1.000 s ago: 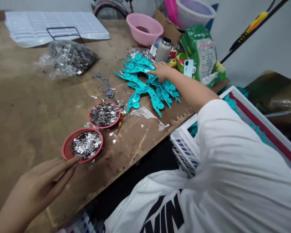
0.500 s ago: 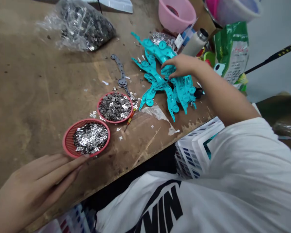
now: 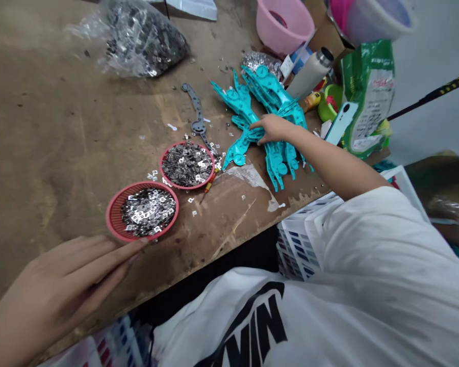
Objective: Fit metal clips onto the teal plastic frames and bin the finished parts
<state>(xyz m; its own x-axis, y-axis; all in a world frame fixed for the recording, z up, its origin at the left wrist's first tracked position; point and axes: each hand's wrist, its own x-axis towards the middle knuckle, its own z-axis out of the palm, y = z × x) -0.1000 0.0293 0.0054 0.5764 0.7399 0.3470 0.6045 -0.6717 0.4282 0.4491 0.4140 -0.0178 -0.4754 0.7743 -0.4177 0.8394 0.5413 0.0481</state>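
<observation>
My right hand (image 3: 271,129) reaches into a pile of turquoise plastic parts, its fingers and thumb closed around the narrow middle of the leftmost turquoise plastic part (image 3: 239,103). That part still lies on the table against the others. Stretched out flat, my left hand (image 3: 80,275) holds nothing. Its fingertips touch or nearly touch the near rim of a red basket (image 3: 117,214) filled with small silvery metal pieces (image 3: 147,211). Behind it stands a second red basket (image 3: 162,165) with similar metal pieces. A grey plastic part (image 3: 196,112) lies between the baskets and the pile.
A clear bag of dark metal pieces (image 3: 145,43) lies at the back left. A screwdriver (image 3: 209,184) rests beside the baskets. A pink tub (image 3: 285,30), a bottle (image 3: 311,74), a phone (image 3: 341,123) and a green bag (image 3: 371,92) stand at the right. White crates (image 3: 298,250) sit below the table edge.
My right hand has come down and closer to me, from above the pile onto the leftmost part. The turquoise parts at the back now lie differently. My left hand stays by the basket.
</observation>
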